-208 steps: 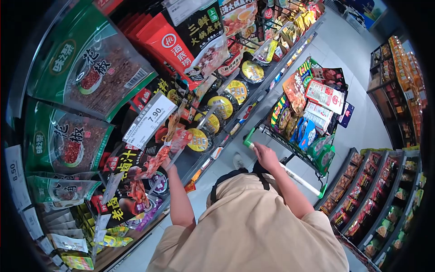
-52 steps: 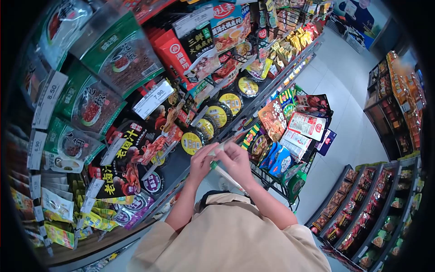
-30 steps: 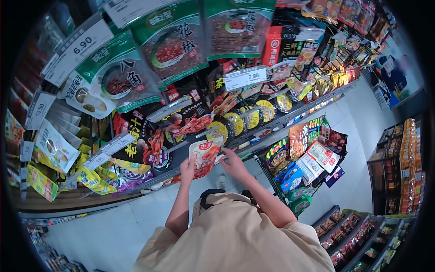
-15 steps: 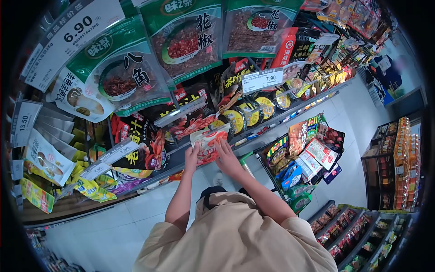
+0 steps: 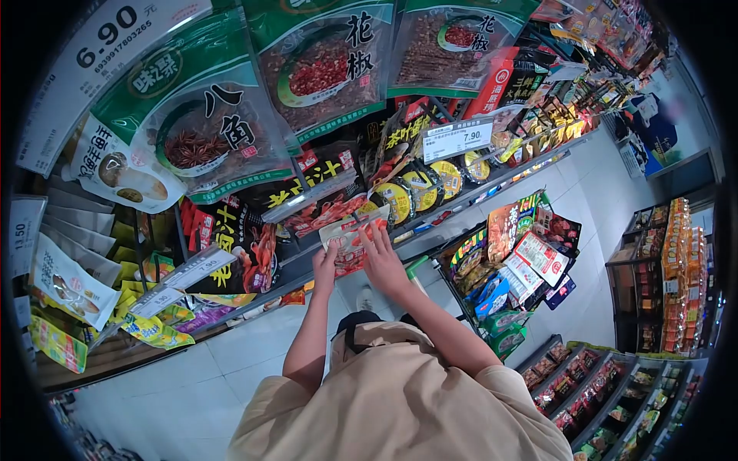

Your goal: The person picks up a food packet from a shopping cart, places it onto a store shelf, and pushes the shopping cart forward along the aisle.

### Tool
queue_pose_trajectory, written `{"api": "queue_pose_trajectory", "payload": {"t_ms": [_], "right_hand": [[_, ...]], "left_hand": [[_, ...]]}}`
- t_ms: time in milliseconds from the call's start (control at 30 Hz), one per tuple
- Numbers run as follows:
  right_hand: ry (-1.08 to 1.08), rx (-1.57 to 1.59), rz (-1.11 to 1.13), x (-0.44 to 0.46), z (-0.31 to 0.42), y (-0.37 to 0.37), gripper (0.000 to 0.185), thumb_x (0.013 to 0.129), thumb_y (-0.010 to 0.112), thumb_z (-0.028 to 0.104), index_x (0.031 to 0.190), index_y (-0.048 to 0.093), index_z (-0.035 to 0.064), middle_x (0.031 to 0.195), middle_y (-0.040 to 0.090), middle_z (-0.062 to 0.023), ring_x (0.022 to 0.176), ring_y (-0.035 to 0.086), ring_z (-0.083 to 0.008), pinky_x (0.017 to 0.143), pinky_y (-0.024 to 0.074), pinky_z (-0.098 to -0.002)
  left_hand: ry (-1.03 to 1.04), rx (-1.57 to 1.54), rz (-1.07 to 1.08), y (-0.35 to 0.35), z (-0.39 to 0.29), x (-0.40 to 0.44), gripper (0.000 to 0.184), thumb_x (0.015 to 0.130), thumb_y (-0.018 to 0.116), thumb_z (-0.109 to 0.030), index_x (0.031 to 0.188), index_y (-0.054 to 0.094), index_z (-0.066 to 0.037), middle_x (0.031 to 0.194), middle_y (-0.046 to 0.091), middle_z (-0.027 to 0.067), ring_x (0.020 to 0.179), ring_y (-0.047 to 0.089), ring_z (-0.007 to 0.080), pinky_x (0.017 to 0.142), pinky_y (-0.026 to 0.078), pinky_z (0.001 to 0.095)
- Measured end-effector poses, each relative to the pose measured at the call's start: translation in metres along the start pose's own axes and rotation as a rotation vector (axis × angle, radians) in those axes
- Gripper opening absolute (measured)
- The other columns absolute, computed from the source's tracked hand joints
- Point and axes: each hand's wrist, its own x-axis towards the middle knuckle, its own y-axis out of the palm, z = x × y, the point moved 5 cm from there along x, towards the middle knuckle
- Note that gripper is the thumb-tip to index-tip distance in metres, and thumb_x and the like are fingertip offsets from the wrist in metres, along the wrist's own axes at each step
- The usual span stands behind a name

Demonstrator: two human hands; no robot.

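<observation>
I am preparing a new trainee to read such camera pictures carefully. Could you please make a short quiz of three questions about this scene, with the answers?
1. Which hand holds the red-and-white packet at its left edge?
2. True or false: the shopping cart is empty.
3. The big price tag at the upper left reads: a) 13.50, b) 6.90, c) 7.90.

Key:
1. The left hand.
2. False.
3. b.
</observation>
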Motion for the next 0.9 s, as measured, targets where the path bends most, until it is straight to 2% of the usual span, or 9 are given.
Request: {"api": "queue_pose_trajectory", "payload": {"t_ms": [233,367,567,733,900], "right_hand": [[0.007,-0.051,0.004,0.006,0.0,-0.002,0.074,0.085,0.059,0.007,0.152,0.031,0.0115,0.157,0.024,-0.0236,0.143,0.026,-0.0486,0.108,0.0406,-0.051],[0.024,-0.066,-0.001,0.006,-0.002,0.003,0.071,0.085,0.059,0.007,0.152,0.032,0.0117,0.157,0.024,-0.0239,0.143,0.025,-0.0485,0.109,0.0394,-0.0516],[0.048,-0.014,0.022,0.007,-0.004,0.003,0.07,0.086,0.059,0.008,0.151,0.033,0.0116,0.156,0.025,-0.0248,0.143,0.026,-0.0493,0.112,0.0355,-0.0523],[0.047,-0.008,0.061,0.009,-0.006,0.003,0.072,0.085,0.062,0.01,0.151,0.033,0.0116,0.156,0.025,-0.0251,0.142,0.027,-0.05,0.114,0.0331,-0.0526],[0.055,0.024,0.073,0.012,-0.012,-0.001,0.073,0.084,0.061,0.008,0.151,0.032,0.0115,0.157,0.024,-0.0258,0.142,0.028,-0.0483,0.112,0.0356,-0.0532]], "left_hand": [[0.031,-0.02,-0.035,-0.007,0.019,0.013,0.04,0.099,0.062,-0.039,0.099,0.07,0.0,0.084,0.063,-0.0055,0.075,0.047,0.0026,0.066,0.039,0.0236],[0.041,-0.068,-0.054,-0.003,0.023,0.013,0.04,0.098,0.063,-0.04,0.096,0.07,0.0,0.084,0.063,-0.005,0.075,0.048,0.0026,0.066,0.04,0.0237],[0.016,-0.139,-0.037,-0.001,0.032,0.011,0.039,0.099,0.062,-0.037,0.1,0.07,0.001,0.09,0.066,-0.0008,0.081,0.054,0.0045,0.073,0.045,0.0245],[-0.029,-0.263,-0.014,0.006,0.025,0.005,0.038,0.1,0.061,-0.034,0.11,0.067,0.002,0.103,0.067,0.003,0.09,0.058,0.007,0.082,0.047,0.0249],[-0.025,-0.211,-0.027,-0.008,0.053,0.027,0.04,0.1,0.061,-0.036,0.113,0.066,0.001,0.106,0.067,0.0042,0.094,0.059,0.0079,0.084,0.047,0.0258]]}}
